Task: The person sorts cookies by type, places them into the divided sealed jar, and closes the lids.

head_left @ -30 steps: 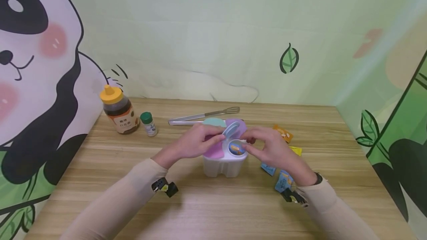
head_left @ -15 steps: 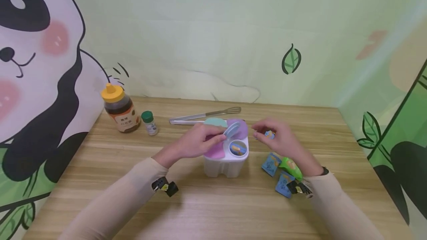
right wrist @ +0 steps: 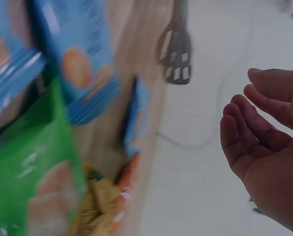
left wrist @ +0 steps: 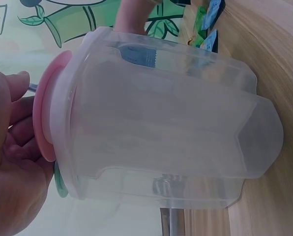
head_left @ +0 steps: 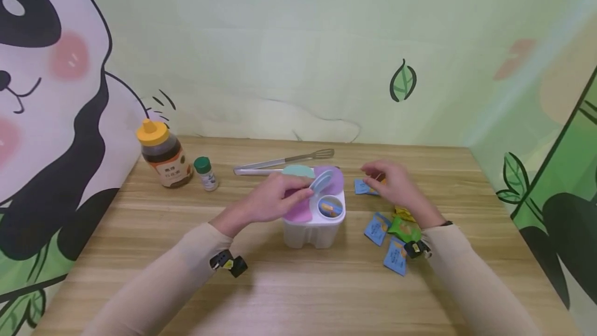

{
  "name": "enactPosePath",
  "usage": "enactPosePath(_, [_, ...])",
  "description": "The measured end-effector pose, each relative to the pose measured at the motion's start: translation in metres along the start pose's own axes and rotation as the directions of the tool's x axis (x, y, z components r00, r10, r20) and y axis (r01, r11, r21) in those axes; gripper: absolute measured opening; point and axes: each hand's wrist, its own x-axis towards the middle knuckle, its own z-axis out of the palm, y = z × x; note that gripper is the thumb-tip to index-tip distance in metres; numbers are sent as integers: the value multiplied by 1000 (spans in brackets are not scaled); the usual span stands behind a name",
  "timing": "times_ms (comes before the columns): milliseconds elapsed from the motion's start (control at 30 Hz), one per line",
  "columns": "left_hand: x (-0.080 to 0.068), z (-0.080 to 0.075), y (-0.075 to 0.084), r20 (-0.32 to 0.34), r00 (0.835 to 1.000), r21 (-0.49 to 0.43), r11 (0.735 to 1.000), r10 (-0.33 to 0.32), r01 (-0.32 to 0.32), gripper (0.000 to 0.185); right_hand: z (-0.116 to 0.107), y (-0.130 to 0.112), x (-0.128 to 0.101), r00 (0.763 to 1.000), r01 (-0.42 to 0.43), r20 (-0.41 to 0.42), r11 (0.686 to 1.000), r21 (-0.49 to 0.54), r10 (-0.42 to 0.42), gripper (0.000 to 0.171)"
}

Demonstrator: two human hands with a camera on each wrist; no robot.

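A translucent storage box (head_left: 311, 235) with a white top and coloured flip lids stands upright on the table. My left hand (head_left: 268, 200) pinches the raised light blue lid (head_left: 321, 182) between thumb and fingers. Under that lid, the round opening shows a blue packet (head_left: 330, 207) inside. In the left wrist view, the left fingers reach over the pink lid (left wrist: 44, 110). To the right of the box, my right hand (head_left: 396, 188) hovers over a blue snack packet (head_left: 365, 187). Its fingers (right wrist: 254, 125) are loosely bent and hold nothing in the right wrist view.
Nearer me on the right lie two blue packets (head_left: 377, 228), a green packet (head_left: 404, 229) and a yellow packet (head_left: 403, 214). Behind the box rests a whisk-like metal utensil (head_left: 298, 158). A honey bottle (head_left: 165, 157) and a green-capped jar (head_left: 206, 174) stand at left.
My right hand has moved from the box's round opening rightward to the packets, leaving the blue packet inside. My left hand keeps holding the blue lid up.
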Motion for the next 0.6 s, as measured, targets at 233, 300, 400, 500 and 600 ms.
enactPosePath(233, [-2,-2,1,0,1000,11,1000,2,-2,19,12,22,9,992,-95,77,994,-60,100,28])
enactPosePath(300, [-2,-3,2,1,1000,13,1000,3,-3,20,13,25,10,988,-113,93,990,-90,121,29])
enactPosePath(400, [-2,-3,2,8,1000,7,1000,3,-3,21,16,27,13,978,-150,127,979,-141,168,32])
enactPosePath(500, [-1,-3,3,13,1000,2,1000,5,-5,21,16,29,15,963,-192,156,964,-181,221,34])
enactPosePath(600, [-1,-3,3,11,1000,1,1000,4,-4,20,16,29,17,952,-206,181,955,-212,246,37])
